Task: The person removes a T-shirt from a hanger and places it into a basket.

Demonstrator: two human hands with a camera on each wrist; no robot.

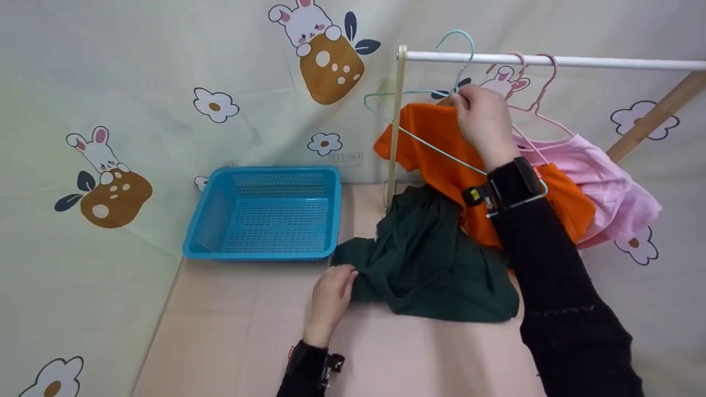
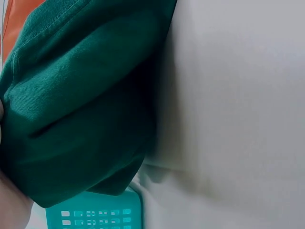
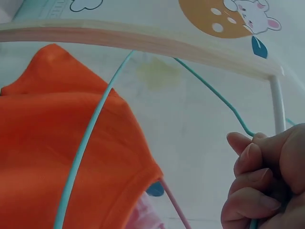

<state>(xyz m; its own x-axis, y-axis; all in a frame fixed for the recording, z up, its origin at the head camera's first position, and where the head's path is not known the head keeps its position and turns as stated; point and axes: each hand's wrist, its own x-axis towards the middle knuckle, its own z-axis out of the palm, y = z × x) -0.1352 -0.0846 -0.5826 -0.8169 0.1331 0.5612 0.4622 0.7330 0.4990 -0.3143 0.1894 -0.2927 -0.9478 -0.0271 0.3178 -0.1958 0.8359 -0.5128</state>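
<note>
My right hand (image 1: 485,121) pinches a light-blue wire hanger (image 1: 427,148) just below its hook, near the white rail. No garment hangs on that hanger; in the right wrist view my curled fingers (image 3: 252,179) close on its wire. Lower down, my left hand (image 1: 332,298) pinches the edge of a dark green garment (image 1: 441,264) lying bunched on the table. Green cloth (image 2: 81,105) fills much of the left wrist view, where only a sliver of the hand shows. Behind the blue hanger hangs an orange shirt (image 1: 436,124), partly hidden by my right arm.
A blue plastic basket (image 1: 276,226) stands at the left against the patterned backdrop. The white rail (image 1: 595,63) sits on wooden posts (image 1: 396,132). Farther right, a pink garment (image 1: 601,182) hangs from a pink hanger (image 1: 535,105).
</note>
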